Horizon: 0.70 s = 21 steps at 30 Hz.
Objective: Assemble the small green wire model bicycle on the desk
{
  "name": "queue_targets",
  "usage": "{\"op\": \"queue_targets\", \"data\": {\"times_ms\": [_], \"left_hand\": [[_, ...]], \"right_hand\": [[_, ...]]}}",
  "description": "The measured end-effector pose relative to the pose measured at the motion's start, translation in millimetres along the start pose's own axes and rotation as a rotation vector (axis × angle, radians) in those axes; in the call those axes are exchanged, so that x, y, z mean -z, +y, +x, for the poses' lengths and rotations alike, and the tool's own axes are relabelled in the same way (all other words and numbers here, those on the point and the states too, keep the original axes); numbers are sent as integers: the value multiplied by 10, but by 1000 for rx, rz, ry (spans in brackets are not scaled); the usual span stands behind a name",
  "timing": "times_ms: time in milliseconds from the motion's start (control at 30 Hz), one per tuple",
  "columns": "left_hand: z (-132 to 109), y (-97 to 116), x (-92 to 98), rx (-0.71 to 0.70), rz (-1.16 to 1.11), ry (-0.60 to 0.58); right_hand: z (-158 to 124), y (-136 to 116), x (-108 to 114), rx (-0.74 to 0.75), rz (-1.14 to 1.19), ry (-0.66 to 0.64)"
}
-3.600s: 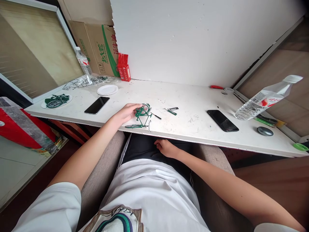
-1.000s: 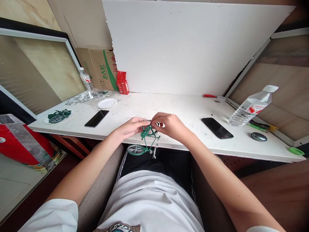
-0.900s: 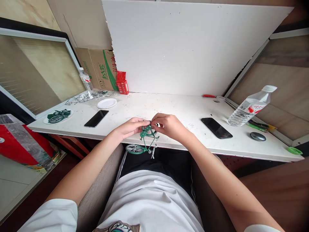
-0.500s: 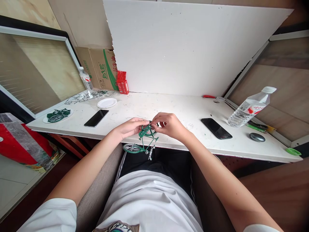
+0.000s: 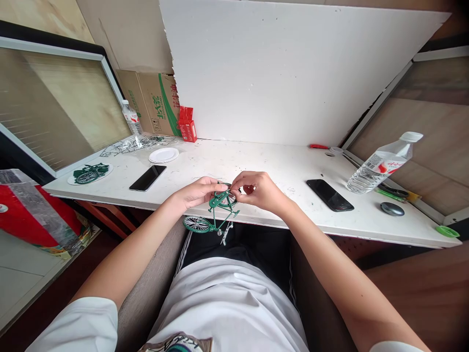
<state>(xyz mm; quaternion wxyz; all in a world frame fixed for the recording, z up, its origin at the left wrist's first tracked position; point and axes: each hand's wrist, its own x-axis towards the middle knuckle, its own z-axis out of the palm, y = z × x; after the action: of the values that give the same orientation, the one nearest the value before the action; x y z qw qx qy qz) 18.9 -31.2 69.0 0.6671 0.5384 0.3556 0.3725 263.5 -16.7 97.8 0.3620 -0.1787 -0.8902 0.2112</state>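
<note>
A small green model bicycle (image 5: 219, 201) hangs between my hands at the table's front edge, one wheel up by my fingers. Its other wheel, with white spokes, and its silvery handlebar dangle lower, over my lap. My left hand (image 5: 200, 192) is closed on the upper wheel end, thumb stretched along it from the left. From the right, my right hand (image 5: 254, 190) pinches at the same end with thumb and fingertips. Whether a small part sits in that pinch is too small to make out.
On the white table (image 5: 256, 156) lie two phones (image 5: 147, 178), a white plate (image 5: 163, 155) and another plate with green bicycle parts (image 5: 90, 173). A water bottle (image 5: 383, 164) and a dark round object (image 5: 392, 209) are at right. A red box (image 5: 188, 131) stands at the back.
The model bicycle has tilted slightly, its lower wheel and handlebar swinging a little to the left. Both hands keep their hold at the upper wheel end.
</note>
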Motion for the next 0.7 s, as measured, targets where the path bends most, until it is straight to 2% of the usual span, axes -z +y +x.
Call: {"op": "queue_targets", "data": {"times_ms": [433, 700], "left_hand": [[-7, 23, -22, 14, 31, 25], [2, 3, -5, 20, 36, 49]], "right_hand": [[-2, 14, 19, -26, 14, -36], [12, 15, 4, -28, 18, 15]]}}
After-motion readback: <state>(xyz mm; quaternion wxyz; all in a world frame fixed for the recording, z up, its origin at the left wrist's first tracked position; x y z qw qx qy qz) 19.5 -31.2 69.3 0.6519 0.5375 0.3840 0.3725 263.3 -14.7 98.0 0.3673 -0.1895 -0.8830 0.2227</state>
